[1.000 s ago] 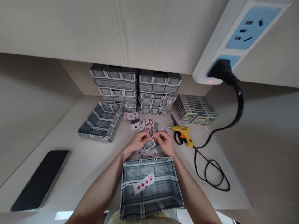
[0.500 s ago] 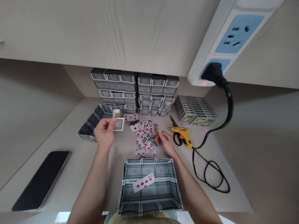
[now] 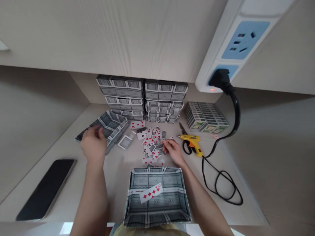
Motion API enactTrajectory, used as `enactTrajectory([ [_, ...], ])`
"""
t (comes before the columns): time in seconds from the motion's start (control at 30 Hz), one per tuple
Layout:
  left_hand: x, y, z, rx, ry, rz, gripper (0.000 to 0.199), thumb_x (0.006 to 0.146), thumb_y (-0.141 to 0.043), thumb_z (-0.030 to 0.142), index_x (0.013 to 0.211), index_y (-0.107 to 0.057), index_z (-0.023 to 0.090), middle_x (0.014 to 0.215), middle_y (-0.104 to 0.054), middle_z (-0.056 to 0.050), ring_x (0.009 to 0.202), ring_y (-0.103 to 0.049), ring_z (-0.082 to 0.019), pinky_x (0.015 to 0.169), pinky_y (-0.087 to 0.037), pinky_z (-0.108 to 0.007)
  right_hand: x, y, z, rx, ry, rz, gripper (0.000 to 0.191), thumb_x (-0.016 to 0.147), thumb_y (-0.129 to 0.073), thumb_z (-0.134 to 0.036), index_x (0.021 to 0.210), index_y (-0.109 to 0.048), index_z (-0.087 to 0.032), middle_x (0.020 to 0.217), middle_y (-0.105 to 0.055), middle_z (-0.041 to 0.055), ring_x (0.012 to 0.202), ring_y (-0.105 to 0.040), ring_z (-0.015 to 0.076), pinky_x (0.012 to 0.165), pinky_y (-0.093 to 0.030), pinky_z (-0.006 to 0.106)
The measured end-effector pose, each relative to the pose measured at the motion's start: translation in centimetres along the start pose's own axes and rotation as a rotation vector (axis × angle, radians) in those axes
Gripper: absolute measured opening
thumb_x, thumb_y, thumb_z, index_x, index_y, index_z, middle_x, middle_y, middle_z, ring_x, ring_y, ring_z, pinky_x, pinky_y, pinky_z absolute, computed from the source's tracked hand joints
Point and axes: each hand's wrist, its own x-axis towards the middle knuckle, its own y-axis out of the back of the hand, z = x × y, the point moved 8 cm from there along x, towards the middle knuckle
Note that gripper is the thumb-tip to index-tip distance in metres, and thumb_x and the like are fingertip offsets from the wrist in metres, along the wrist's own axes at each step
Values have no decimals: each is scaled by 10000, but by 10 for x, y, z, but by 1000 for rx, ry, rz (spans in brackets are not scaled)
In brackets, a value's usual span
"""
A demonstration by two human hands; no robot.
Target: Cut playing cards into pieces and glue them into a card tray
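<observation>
My left hand [image 3: 94,144] is closed over the near left side of a box made of grey-backed playing cards [image 3: 115,136]; its fingertips reach inside the rim. On the table beside that box lies a small pack in a clear case [image 3: 125,142]. My right hand [image 3: 173,150] rests at the right edge of a pile of cut playing card pieces [image 3: 152,146], thumb and fingers pinched together; what they hold, if anything, is hidden. Close to my body stands a second card box [image 3: 169,196], with a six of diamonds strip [image 3: 151,193] inside it.
Stacked card boxes [image 3: 164,93] line the back. To the right are packed card decks [image 3: 205,116], black-handled scissors [image 3: 187,146] and a yellow glue gun [image 3: 193,142] with a looped black cord. A phone [image 3: 46,189] lies left; a power strip [image 3: 242,42] hangs above.
My left hand has put the clear-cased pack down on the table and moved left onto the card box, which has shifted and turned. My right hand has stayed by the pile.
</observation>
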Motion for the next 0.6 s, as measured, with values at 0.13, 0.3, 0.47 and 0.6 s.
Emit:
enactTrajectory([
  [0.13,-11,1,17,266,-214,-148,357,773,-474,436,960,-613,165,842,-645,-97,802,-585,-244,693,-418,-313,1,0,1,-16,7,-3,339,737,-540,-523,744,-611,-191,521,-522,-27,433,-435,98,437,-350,238],
  [0.3,-35,-5,12,588,-211,-438,408,795,-415,406,1108,-580,204,697,-654,-91,658,-605,-257,630,-424,-335,2,-1,3,-42,8,-10,329,749,-531,-512,731,-596,-189,517,-520,-28,431,-434,97,435,-353,232],
  [0.47,-53,-1,46,440,-365,-355,425,833,-382,334,1213,-487,176,980,-641,-104,891,-594,-230,784,-437,-324,2,-1,6,-55,-7,-3,336,741,-528,-525,728,-592,-196,515,-521,-25,434,-438,104,434,-358,235],
  [0.6,-68,-21,81,278,-561,-393,322,850,-362,241,1085,-571,171,1088,-598,-91,997,-555,-185,886,-413,-291,1,-1,6,-71,0,-5,344,734,-528,-536,720,-589,-198,512,-525,-23,436,-446,109,434,-364,238],
])
